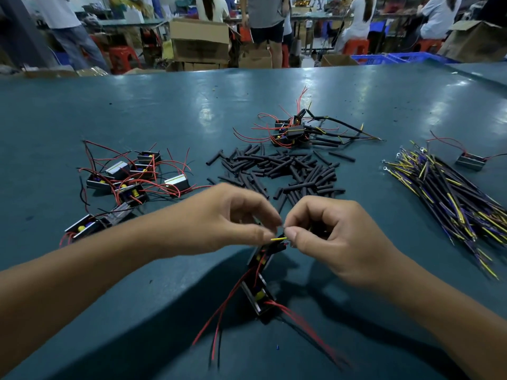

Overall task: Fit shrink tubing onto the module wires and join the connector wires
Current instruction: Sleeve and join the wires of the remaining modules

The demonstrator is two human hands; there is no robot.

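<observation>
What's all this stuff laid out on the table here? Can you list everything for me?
table: one, teal, fills the view
shrink tubing pieces: a loose pile, black, table centre
modules: a cluster, black with red wires, on the left
finished modules: a small heap, black and red, beyond the tubing
connector wires: a bundle, black and yellow, on the right
single module: one, black, far right
held modules: seemingly two, black, hanging below the hands
yellow wire: one, pinched between both hands
left hand: pinching
right hand: pinching
</observation>
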